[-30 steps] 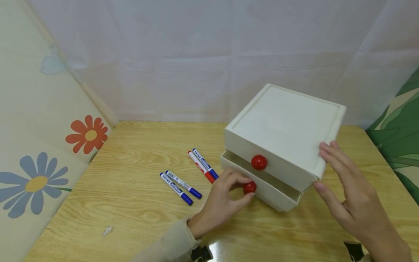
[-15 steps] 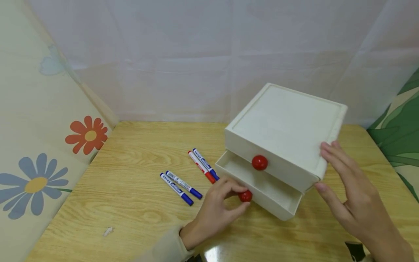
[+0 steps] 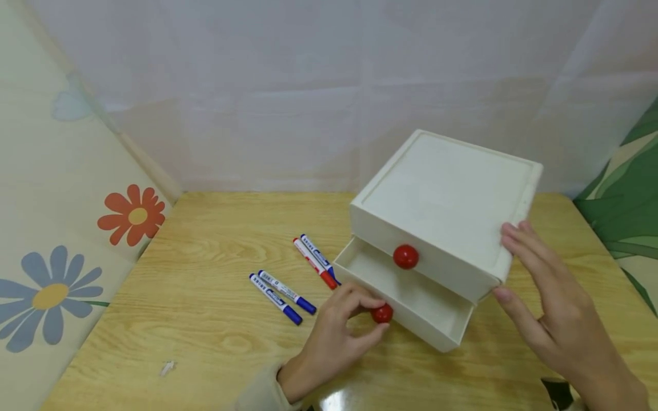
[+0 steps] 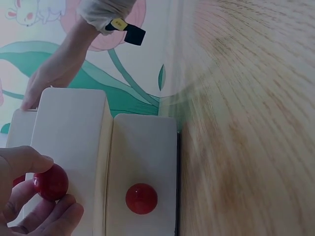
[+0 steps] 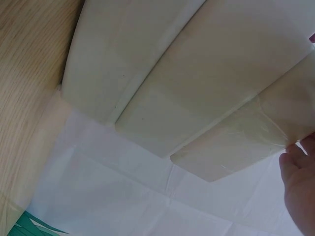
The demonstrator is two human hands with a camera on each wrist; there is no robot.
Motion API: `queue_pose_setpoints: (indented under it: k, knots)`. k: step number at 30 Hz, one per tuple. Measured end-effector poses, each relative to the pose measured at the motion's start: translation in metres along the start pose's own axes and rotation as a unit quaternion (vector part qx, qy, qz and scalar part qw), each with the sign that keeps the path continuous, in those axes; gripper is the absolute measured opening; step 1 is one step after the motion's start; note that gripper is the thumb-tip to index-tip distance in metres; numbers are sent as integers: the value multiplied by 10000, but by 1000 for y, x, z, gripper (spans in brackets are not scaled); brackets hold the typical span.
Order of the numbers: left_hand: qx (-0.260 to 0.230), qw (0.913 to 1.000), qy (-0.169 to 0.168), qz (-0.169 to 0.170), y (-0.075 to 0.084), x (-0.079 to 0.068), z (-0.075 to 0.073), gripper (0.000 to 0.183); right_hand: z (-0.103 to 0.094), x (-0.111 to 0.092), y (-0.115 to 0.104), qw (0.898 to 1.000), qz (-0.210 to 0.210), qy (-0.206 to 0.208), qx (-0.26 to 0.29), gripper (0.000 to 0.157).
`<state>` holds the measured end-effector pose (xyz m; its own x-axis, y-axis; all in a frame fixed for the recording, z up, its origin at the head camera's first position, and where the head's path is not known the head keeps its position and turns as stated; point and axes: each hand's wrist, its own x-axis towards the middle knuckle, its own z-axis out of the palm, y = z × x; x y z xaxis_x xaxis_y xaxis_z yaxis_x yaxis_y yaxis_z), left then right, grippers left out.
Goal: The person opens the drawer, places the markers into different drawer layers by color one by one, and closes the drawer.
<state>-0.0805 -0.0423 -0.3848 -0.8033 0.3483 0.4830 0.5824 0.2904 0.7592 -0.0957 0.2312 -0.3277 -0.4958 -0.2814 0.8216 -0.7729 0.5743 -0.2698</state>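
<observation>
A white drawer cabinet (image 3: pixel 452 197) stands on the right of the table, its front angled towards the left. Its middle drawer (image 3: pixel 411 288) juts out, with its bare inside showing. My left hand (image 3: pixel 329 342) pinches that drawer's red knob (image 3: pixel 382 313) between thumb and fingers. In the left wrist view a lower drawer (image 4: pixel 142 147) with its own red knob (image 4: pixel 141 198) sits pushed in. Above, the top drawer's red knob (image 3: pixel 406 257) is untouched. My right hand (image 3: pixel 560 308) rests against the cabinet's right side edge, fingers extended and thumb near the front corner.
Left of the cabinet, several capped markers lie in two pairs: two blue markers (image 3: pixel 275 298) nearer, and a red marker (image 3: pixel 315 264) beside a blue marker (image 3: pixel 316 251) farther back. A small pale mark (image 3: pixel 167 367) is at the table's front left. A pale curtain (image 3: pixel 272 97) hangs behind.
The middle drawer has slid farther out towards the front left, my left hand moving with its knob. My right hand has stayed at the cabinet's edge. The markers lie as before.
</observation>
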Motion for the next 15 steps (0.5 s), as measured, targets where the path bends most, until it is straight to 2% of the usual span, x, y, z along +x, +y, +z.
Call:
queue_pose_setpoints:
  k: [5, 9, 15]
  knots:
    - [86, 10000, -12, -38, 1, -2, -1, 25, -1, 0, -1, 10000, 59, -64, -32, 62]
    - [125, 9999, 16, 99, 0, -1, -1, 25, -1, -1, -1, 10000, 25, -33, -3, 62]
    - [120, 9998, 37, 126, 0, 0, -1, 25, -1, 4, -5, 10000, -5, -1, -77, 62]
